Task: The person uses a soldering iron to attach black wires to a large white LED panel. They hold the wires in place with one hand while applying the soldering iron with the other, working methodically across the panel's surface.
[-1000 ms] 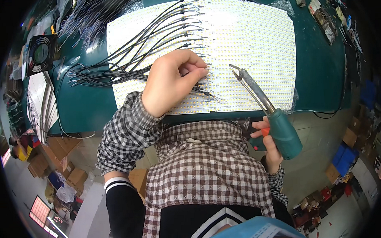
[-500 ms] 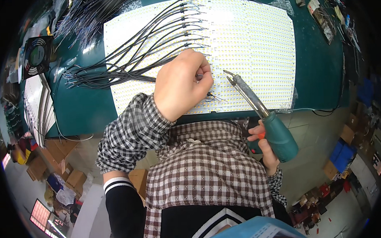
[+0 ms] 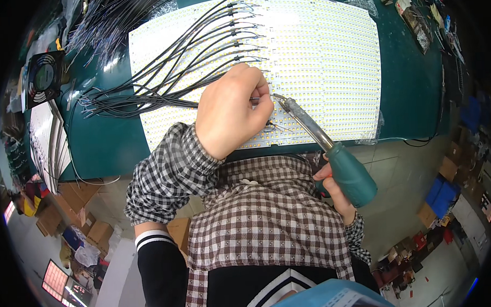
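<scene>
My left hand is closed in a pinch on the end of a black cable, over a white LED board covered in rows of small yellow chips. In my right hand is a green-handled soldering iron. Its tip rests at or just above the board, close to my left fingertips; whether it touches the wire I cannot tell. Several black cables fan across the board's left half, their bare ends lined up near its middle. A loose wire end lies below my left hand.
The board lies on a green table. At the left stand a small black fan and a stack of white panels. A bundle of thin wires lies at the back left. Cardboard boxes are on the floor.
The soldering iron has moved left and its tip is now near my left fingertips. My left hand has stayed almost in place, still pinching the cable.
</scene>
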The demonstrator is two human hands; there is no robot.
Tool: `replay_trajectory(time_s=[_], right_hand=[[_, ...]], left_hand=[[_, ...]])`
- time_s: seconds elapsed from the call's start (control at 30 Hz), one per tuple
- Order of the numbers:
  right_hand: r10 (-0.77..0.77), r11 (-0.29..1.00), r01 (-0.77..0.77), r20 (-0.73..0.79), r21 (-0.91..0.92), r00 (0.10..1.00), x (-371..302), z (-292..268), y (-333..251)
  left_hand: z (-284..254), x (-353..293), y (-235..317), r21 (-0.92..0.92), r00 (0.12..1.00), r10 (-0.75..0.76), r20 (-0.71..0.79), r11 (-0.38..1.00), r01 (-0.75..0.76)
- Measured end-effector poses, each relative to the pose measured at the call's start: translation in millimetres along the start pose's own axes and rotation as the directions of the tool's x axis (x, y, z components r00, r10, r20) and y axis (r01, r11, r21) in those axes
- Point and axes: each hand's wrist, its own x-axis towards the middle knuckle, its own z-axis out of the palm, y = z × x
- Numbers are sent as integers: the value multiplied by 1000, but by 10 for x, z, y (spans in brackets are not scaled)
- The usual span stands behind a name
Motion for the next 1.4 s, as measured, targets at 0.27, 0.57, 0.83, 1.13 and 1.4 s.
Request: replay_trajectory(time_s=[0.27, 0.57, 0.83, 1.13, 1.4], right_hand=[[4, 999, -4, -15, 37, 1000, 33, 43, -51], [-18, 996, 19, -17, 91, 1000, 15, 21, -18], [17, 987, -10, -42, 161, 999, 5, 30, -48], [72, 978, -65, -27, 197, 997, -8, -35, -8], [-5, 980, 7, -15, 197, 1000, 30, -45, -20]], left_hand=[[-4, -11, 6, -10, 1000, -9, 4, 1000, 9], [-8, -2, 9, -13, 1000, -2, -2, 1000, 2], [-30, -14, 42, -15, 999, -41, 20, 999, 41], [-92, -477, -3, 335, 945, 316, -89, 903, -270], [-109, -170, 88, 357, 942, 334, -34, 885, -301]])
